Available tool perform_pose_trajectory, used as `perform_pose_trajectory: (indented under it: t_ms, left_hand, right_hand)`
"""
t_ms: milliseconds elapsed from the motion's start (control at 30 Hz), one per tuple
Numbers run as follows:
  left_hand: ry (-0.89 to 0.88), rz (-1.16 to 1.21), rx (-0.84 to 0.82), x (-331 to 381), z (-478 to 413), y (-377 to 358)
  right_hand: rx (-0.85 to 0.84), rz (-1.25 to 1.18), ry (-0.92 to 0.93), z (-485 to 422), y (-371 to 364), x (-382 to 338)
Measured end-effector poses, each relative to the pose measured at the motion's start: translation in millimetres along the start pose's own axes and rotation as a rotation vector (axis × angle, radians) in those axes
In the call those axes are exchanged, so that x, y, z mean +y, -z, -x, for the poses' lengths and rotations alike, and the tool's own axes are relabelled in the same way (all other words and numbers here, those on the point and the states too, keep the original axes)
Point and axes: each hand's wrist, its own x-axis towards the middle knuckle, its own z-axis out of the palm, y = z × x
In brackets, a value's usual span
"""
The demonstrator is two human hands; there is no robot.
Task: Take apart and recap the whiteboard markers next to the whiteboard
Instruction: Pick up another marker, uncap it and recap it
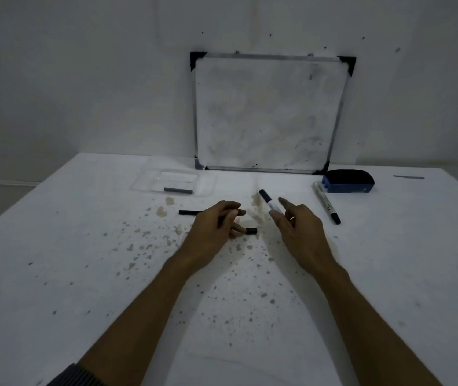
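Note:
My right hand [297, 229] pinches a whiteboard marker [268, 201] by its white barrel, with the black end pointing up and away. My left hand [213, 227] is curled, and a short black cap [251, 231] sticks out at its fingertips. A thin black rod [188, 212] lies on the table and runs under the left hand; I cannot tell whether the hand grips it. A second marker [326, 203] with its black cap on lies to the right. The whiteboard [269, 112] leans against the wall behind.
A blue and black eraser [347, 181] sits at the whiteboard's right foot. A clear plastic tray [144, 183] at the back left holds a grey rod [178, 190]. The white table [82, 274] is spotted with brown and grey stains.

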Motion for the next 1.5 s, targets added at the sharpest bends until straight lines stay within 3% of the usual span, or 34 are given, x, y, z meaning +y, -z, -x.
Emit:
perform_pose_trajectory:
  t_ms: [167,333,400,533,800,900,1067,1200,1500]
  left_hand:
    - [-0.097,-0.202,0.066,2,4,-7]
    - [-0.083,-0.237,0.042,3,6,-9]
    - [-0.039,-0.188,0.055,5,7,-8]
    - [0.012,0.017,0.117,11,10,-5]
    - [0.063,0.041,0.058,30,15,-1]
    - [0.122,-0.087,0.023,35,9,15]
    - [0.152,-0.481,0.305,8,-4,91]
    - [0.249,-0.755,0.389,-39,-3,133]
    - [0.267,-0.991,0.242,-73,-12,145]
  right_hand:
    - [0.012,0.150,0.055,0,-13,13]
    - [0.026,0.192,0.056,2,-14,12]
    - [0.049,0.135,0.132,6,-12,7]
    - [-0.104,-0.142,0.259,23,-10,-15]
    - [0.021,-0.099,0.424,24,-22,-35]
    - [0.006,-0.047,0.438,20,-21,-40]
    - [-0.020,-0.031,0.417,-4,-27,-69]
    - [-0.077,-0.003,0.380,-42,-44,-102]
    - [-0.269,0.140,0.274,-137,-118,-159]
